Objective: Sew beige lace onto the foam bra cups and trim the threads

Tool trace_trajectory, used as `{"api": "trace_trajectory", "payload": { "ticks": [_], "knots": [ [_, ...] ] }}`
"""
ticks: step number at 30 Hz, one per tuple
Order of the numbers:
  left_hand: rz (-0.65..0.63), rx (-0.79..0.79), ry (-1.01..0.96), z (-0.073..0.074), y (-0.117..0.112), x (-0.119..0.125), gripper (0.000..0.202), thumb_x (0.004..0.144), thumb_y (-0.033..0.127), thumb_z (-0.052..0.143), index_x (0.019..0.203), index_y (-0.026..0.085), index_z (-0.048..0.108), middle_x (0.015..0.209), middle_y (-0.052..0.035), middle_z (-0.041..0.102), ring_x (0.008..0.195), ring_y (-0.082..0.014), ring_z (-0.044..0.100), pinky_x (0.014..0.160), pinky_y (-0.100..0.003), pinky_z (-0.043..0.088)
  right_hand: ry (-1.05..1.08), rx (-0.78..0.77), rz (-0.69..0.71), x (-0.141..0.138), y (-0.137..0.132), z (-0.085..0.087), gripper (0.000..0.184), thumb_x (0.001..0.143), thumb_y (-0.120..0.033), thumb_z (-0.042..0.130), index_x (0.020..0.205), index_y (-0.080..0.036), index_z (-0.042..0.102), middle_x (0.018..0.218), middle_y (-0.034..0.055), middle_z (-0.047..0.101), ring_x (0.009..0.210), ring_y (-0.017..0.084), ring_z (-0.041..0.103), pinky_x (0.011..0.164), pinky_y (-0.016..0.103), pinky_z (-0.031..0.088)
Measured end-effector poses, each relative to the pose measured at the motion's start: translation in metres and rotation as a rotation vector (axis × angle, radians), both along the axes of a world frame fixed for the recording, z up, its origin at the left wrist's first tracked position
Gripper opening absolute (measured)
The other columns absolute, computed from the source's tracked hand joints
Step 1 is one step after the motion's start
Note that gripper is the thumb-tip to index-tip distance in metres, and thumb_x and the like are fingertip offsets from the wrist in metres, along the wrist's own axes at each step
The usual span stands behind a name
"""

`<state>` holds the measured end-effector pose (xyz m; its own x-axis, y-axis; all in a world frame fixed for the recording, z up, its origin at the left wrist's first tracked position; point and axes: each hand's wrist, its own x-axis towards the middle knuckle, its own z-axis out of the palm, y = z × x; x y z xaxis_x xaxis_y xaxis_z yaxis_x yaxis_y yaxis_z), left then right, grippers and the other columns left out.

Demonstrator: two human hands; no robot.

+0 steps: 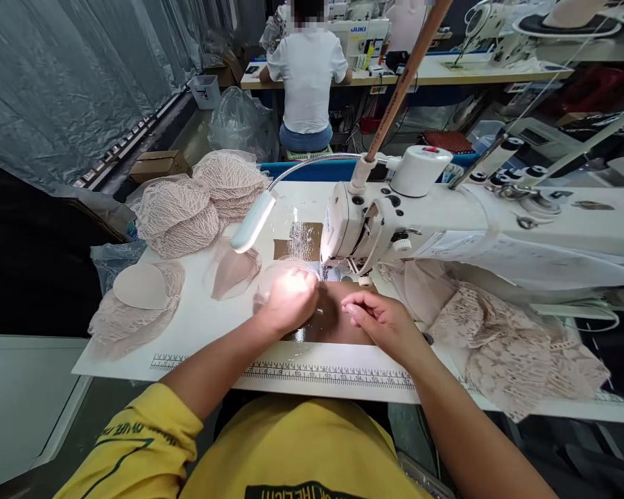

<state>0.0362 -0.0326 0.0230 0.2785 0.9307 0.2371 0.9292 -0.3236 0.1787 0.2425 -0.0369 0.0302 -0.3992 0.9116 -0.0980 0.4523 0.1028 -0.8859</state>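
Note:
At the needle of a white sewing machine, my left hand is closed on a sheer beige fabric piece. Bright lamp light washes out its knuckles, and part of the fabric is hidden beneath it. My right hand hovers over the brown plate to the right of the needle. Its thumb and fingertips are pressed together; whatever they may hold is too small to see. Just left of my left hand lies a beige cup-shaped piece.
Lace stacks sit at the back left, with a lace piece and smooth pad nearer. Joined lace pieces spread to the right. A lamp overhangs the table. A person in white sits ahead at another machine.

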Motion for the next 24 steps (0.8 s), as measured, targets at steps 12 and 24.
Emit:
{"api": "trace_trajectory", "payload": {
  "ticks": [12, 24],
  "knots": [
    [-0.304, -0.410, -0.027, 0.020, -0.006, 0.003, 0.033, 0.092, 0.026, 0.043, 0.066, 0.015, 0.060, 0.059, -0.0026, 0.058, 0.059, -0.0141, 0.053, 0.062, -0.027, 0.044, -0.607, 0.581, 0.253, -0.026, 0.011, -0.034, 0.030, 0.086, -0.007, 0.046, 0.104, -0.018, 0.067, 0.093, 0.0065, 0.062, 0.083, 0.020, 0.053, 0.071, 0.030, 0.042],
    [-0.344, -0.081, -0.136, -0.030, 0.003, -0.011, 0.031, 0.094, 0.020, 0.041, 0.111, 0.011, 0.065, 0.120, -0.0134, 0.065, 0.096, -0.0247, 0.061, 0.082, -0.040, 0.053, -0.783, 0.650, 0.196, -0.033, 0.011, -0.036, 0.035, 0.090, -0.007, 0.041, 0.112, -0.020, 0.065, 0.092, 0.0080, 0.063, 0.079, 0.019, 0.053, 0.066, 0.030, 0.038]
  ]
}}
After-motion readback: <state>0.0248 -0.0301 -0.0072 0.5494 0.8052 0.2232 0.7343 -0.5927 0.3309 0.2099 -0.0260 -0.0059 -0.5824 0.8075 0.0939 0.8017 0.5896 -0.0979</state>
